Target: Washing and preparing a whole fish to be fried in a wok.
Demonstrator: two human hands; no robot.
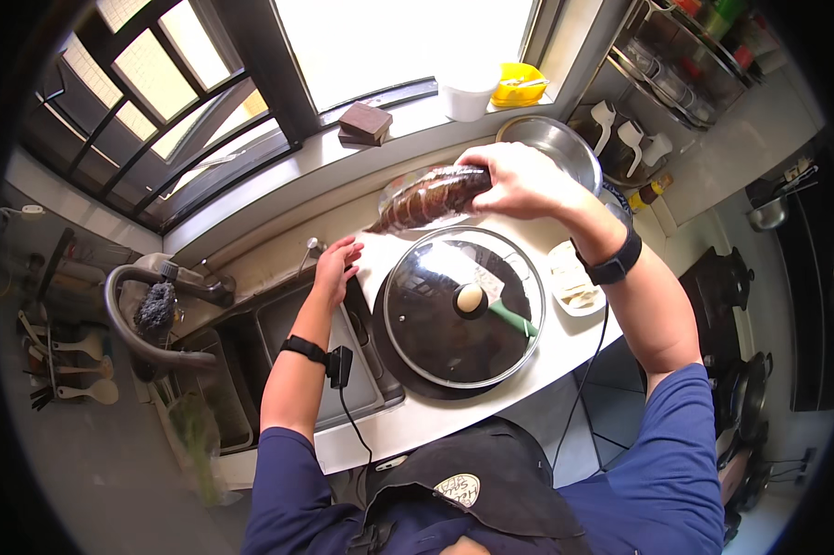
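My right hand (pixel 521 182) grips one end of a dark, scored fish (pixel 424 199), which slants down to the left above a clear plate (pixel 397 186). Its narrow end points towards my left hand (pixel 336 267), which is held beside the sink with the fingers apart and nothing in it. Just below the fish, a round glass lid (pixel 431 333) with a pale knob lies over a dark round board or pan. Through the glass shows a cleaver or wide knife with a green handle (pixel 514 319).
A white dish of pale slices (pixel 575 277) sits right of the lid. Behind my right hand is a steel basin (pixel 556 142). At left are the sink (pixel 320 368) and curved faucet (pixel 115 298). A white tub (pixel 467 94) and yellow container (pixel 517 87) stand on the sill.
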